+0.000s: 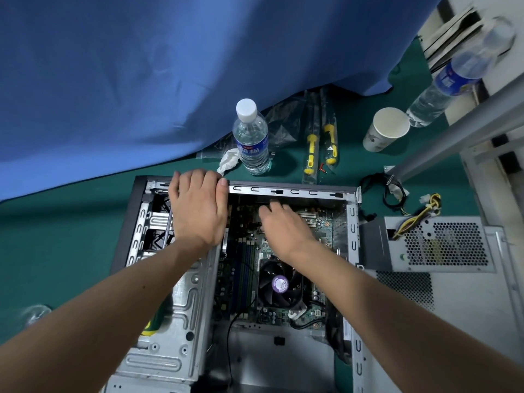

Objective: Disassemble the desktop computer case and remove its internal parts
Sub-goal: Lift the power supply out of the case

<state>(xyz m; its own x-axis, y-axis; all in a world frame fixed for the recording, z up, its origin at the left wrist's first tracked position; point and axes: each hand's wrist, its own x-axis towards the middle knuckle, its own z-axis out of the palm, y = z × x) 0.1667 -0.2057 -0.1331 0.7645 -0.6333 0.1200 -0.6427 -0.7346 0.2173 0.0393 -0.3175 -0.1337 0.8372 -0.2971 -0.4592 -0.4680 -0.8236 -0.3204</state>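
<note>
The open computer case [351,231] lies on its side in the lower middle of the frame, on a green desk [56,251]. The left hand [198,205] rests on the case's far rim at the upper left of the opening, fingers curled over the edge and gripping it. The right hand [283,222] reaches down over the motherboard [320,239] near the expansion slots; its fingers point down among the parts, and I cannot tell whether they pinch anything. The CPU fan [279,285] sits just below that hand. A removed power supply [442,242] lies at the right, beside the case. Behind the case stand a water bottle [251,137], two yellow-handled screwdrivers [320,146] and a paper cup [385,129]
</note>
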